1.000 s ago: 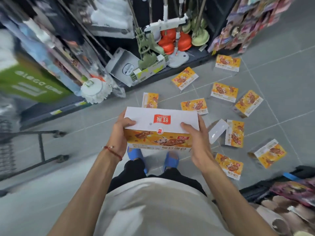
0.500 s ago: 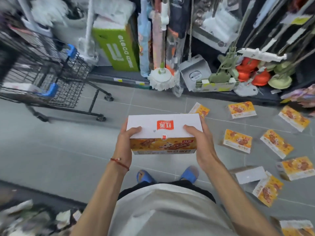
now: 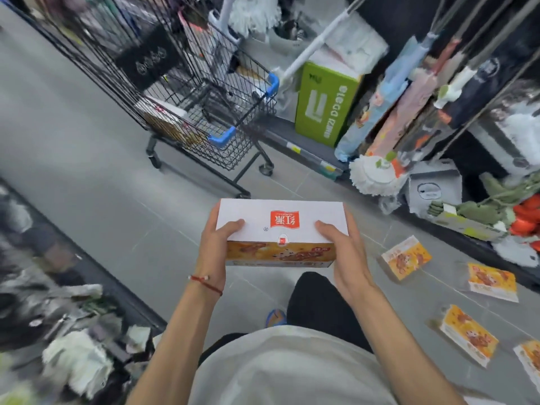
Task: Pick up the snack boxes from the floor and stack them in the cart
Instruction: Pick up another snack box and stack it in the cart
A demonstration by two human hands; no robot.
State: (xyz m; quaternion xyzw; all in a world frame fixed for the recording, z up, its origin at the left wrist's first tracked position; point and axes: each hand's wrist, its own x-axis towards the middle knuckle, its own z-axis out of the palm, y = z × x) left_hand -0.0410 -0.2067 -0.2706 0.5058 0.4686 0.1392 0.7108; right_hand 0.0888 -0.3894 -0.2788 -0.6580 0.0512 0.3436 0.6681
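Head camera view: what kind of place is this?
Probably a shop aisle: a wire shopping cart stands on the floor, a mop head and a green carton sit along the low shelf, and identical snack boxes lie scattered.

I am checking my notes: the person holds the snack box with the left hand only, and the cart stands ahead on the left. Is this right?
No. The head view shows both hands holding the snack box: the left hand and the right hand each grip one end. The cart stands ahead on the left.
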